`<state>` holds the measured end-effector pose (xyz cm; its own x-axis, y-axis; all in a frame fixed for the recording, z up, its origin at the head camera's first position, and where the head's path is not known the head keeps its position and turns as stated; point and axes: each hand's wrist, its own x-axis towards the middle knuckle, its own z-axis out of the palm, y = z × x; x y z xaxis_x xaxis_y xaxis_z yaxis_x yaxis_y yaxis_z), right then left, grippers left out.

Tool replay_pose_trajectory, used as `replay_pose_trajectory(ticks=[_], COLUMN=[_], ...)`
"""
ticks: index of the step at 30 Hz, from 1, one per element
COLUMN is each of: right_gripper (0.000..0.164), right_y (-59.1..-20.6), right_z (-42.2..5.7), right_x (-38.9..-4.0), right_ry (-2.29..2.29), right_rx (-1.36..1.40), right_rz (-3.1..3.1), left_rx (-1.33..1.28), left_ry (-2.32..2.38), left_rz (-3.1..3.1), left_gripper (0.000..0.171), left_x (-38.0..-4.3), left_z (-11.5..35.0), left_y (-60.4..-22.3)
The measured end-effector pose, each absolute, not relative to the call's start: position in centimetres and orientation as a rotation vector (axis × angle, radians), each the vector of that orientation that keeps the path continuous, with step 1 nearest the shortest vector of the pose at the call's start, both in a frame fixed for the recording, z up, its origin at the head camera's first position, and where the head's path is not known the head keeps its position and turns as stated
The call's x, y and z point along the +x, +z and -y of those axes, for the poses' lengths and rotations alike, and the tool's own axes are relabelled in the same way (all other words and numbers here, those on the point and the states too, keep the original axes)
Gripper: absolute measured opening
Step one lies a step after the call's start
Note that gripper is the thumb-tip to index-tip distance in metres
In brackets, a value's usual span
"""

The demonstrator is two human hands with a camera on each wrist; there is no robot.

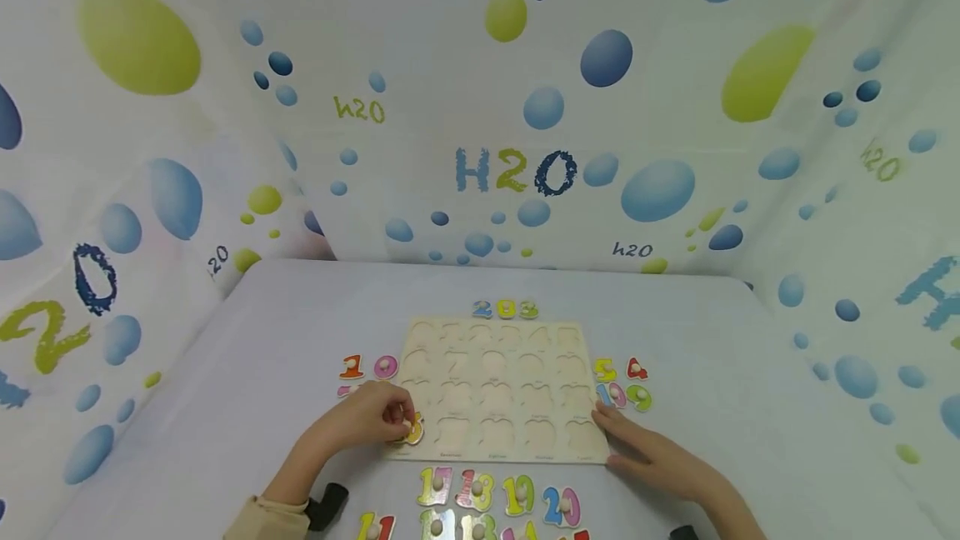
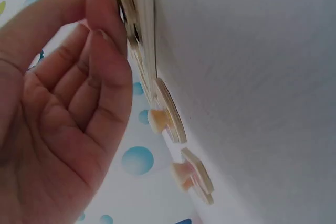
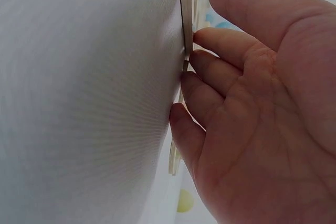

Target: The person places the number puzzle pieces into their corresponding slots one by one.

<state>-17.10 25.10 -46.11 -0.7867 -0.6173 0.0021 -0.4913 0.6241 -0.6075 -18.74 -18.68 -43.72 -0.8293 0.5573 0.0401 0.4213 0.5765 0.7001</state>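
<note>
"Several knobbed number pieces (image 1: 377, 527) lie nearest, at six o'clock from the pale board (image 1: 495, 394), partly cut off at the bottom of the head view."

"And just past them?"

"A row running from seven to five o'clock: 17 (image 1: 435, 487), 18 (image 1: 476, 490), 19 (image 1: 519, 495) and 20 (image 1: 562, 507), near the board's close edge."

"What are the hands doing?"

"At eight o'clock the left hand (image 1: 375, 415) pinches a yellow number piece (image 1: 413, 430) between thumb and fingertip, over the board's near corner on that side. I can't tell whether it sits fully in its recess. At four o'clock the right hand (image 1: 652, 452) has its fingers extended, their tips touching the board's edge."

"Anything level with the board?"

"Towards ten o'clock, an orange 1 (image 1: 351, 367) beside a pink round piece (image 1: 386, 367). Around three, the 10 (image 1: 611, 395) and green 9 (image 1: 639, 397), with the 5 (image 1: 604, 370) and red 4 (image 1: 637, 368) just beyond."

"Farther off?"

"Three small pieces (image 1: 506, 308) in a line at twelve o'clock, on the white desk (image 1: 697, 332). Behind it hangs a sheet (image 1: 450, 65) printed with blue and green drops."
</note>
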Motion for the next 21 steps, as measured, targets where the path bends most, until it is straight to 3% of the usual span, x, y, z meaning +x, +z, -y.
replay_pose_trajectory(ticks=[10,16,21], right_gripper=[0.059,0.058,0.060], right_y=[-46.1,-45.9,-45.7], right_z=[-24.8,-24.9,-25.0], right_x=[-17.0,-16.9,-16.9], right_ry=[-0.881,-0.889,-0.888], right_rx=[-0.925,-0.955,-0.912], right_rz=[-2.643,-2.646,-2.625], left_rx=[0.830,0.788,0.892], left_ry=[1.047,0.917,0.974], left_rz=[-2.571,-2.637,-2.539], left_gripper=[0.009,0.027,0.019], left_x=[-18.3,-16.2,-14.7], left_z=[18.6,17.4,15.1], left_y=[-43.3,-42.1,-42.6])
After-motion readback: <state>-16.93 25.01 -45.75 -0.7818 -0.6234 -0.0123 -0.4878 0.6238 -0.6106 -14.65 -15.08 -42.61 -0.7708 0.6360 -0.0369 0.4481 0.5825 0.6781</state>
